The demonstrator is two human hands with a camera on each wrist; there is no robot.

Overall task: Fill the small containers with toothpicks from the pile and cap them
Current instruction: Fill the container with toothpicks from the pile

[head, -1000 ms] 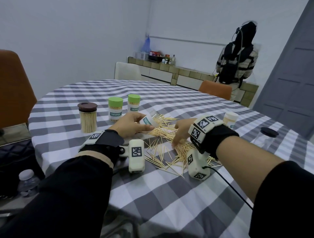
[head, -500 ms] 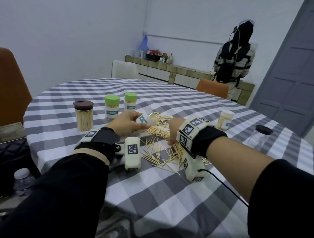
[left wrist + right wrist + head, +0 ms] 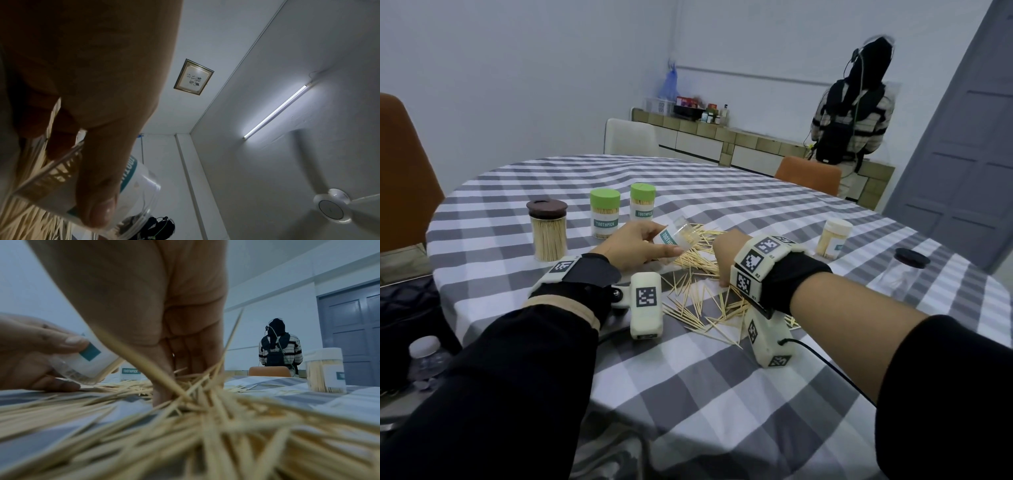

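Note:
My left hand (image 3: 650, 245) grips a clear small container (image 3: 677, 235) with a TOOTHPICK label, tilted with its open mouth up and to the right, just over the left edge of the toothpick pile (image 3: 698, 298). In the left wrist view the thumb lies across the container (image 3: 139, 183), which has some toothpicks inside. My right hand (image 3: 724, 265) is curled down into the pile. In the right wrist view its fingers (image 3: 164, 386) pinch a bunch of toothpicks from the pile (image 3: 205, 426), with the left hand (image 3: 30, 356) and container (image 3: 96, 363) to the left.
On the checked tablecloth (image 3: 722, 394) stand two green-capped filled containers (image 3: 604, 217) (image 3: 642, 202), a brown-lidded jar (image 3: 548, 233), a cream-capped container (image 3: 834, 238) and a black-lidded clear jar (image 3: 904, 274). A person (image 3: 854, 120) stands at the far counter. Chairs surround the table.
My right hand has shifted a little to the left within the pile, closer to the container. The left hand still holds the container in about the same place.

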